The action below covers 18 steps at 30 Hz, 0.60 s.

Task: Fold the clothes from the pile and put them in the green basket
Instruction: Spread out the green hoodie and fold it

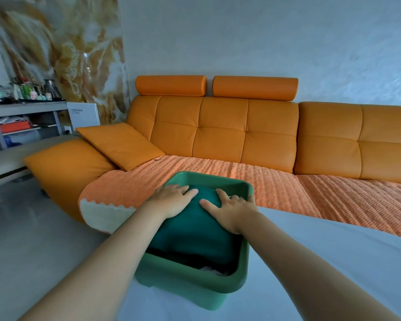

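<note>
The green basket point(195, 278) stands on a pale surface in front of the sofa, at the lower middle of the head view. A folded teal garment point(192, 230) lies on top of darker clothes inside it. My left hand point(175, 199) presses flat on the garment's far left part, fingers straight. My right hand point(233, 209) presses flat on its far right part, fingers spread toward the basket's rim. No clothes pile is in view.
An orange sofa point(222, 133) with a textured orange seat cover point(276, 184) runs behind the basket. A loose cushion point(120, 145) leans at its left end. A grey shelf point(23, 121) with bottles and a kettle stands at far left. The pale sheet point(310, 251) spreads to the right.
</note>
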Each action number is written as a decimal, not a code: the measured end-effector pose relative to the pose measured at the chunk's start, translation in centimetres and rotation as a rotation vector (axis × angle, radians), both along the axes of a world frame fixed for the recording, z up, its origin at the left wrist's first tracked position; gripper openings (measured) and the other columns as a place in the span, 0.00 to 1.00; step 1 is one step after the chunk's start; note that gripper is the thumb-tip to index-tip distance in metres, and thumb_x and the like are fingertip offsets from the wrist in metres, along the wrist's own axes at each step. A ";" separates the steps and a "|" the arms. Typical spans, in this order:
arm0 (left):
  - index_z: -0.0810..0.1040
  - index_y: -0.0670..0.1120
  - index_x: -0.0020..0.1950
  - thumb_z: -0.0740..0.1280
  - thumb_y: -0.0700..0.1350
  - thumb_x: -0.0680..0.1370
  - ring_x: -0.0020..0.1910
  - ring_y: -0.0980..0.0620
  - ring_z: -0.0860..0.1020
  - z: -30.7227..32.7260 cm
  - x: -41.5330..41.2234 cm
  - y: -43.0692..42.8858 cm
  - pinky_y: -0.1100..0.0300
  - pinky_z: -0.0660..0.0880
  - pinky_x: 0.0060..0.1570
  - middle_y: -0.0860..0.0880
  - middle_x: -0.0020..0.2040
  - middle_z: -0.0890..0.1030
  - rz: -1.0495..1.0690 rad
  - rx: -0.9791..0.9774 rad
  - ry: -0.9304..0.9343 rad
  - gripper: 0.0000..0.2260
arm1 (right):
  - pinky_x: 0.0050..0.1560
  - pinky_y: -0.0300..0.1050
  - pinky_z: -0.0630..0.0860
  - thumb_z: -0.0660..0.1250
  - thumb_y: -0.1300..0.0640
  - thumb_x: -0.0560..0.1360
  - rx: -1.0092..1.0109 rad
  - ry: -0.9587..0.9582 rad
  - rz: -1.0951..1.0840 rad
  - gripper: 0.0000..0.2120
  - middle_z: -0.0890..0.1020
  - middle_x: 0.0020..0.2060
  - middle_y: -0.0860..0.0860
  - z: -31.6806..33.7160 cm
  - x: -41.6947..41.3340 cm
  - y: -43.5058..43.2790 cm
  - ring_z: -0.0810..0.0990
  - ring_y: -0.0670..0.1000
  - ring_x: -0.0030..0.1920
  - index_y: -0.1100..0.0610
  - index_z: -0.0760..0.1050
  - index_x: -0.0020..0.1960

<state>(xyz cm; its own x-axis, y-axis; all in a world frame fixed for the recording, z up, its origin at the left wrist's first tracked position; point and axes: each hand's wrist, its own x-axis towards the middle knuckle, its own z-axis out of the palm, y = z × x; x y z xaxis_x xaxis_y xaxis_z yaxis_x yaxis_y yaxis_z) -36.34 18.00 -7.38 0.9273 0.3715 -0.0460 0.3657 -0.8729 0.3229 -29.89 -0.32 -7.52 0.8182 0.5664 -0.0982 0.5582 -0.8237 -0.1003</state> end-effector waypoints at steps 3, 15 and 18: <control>0.73 0.51 0.71 0.51 0.56 0.85 0.70 0.48 0.67 0.6 -2.4 -1.9 0.52 0.68 0.64 0.51 0.70 0.70 -0.044 0.150 -0.255 0.20 | 0.78 0.60 0.47 0.33 0.24 0.72 0.016 -0.131 0.018 0.46 0.52 0.80 0.60 0.4 -1.1 -0.1 0.51 0.61 0.79 0.48 0.47 0.82; 0.28 0.64 0.76 0.73 0.61 0.73 0.79 0.51 0.33 -0.3 -7.8 -2.1 0.42 0.45 0.78 0.55 0.79 0.30 -0.215 -0.042 0.197 0.55 | 0.79 0.57 0.41 0.63 0.26 0.71 -0.029 0.039 0.261 0.53 0.31 0.79 0.50 0.0 -4.7 -3.1 0.33 0.57 0.79 0.40 0.27 0.77; 0.28 0.64 0.76 0.75 0.60 0.72 0.79 0.51 0.34 -1.4 -7.3 -1.8 0.41 0.46 0.78 0.54 0.79 0.31 -0.200 -0.041 0.168 0.55 | 0.79 0.59 0.43 0.61 0.25 0.71 -0.113 -0.029 0.234 0.54 0.31 0.79 0.52 -0.7 -4.9 -2.0 0.34 0.59 0.79 0.41 0.25 0.77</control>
<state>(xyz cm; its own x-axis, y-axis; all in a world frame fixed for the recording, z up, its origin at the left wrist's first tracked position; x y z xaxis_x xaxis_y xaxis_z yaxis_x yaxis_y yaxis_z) -43.63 16.24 -8.82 0.9602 0.1764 -0.2167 0.2389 -0.9206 0.3090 -34.83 -2.29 -8.20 0.6699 0.7271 -0.1500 0.7359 -0.6771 0.0044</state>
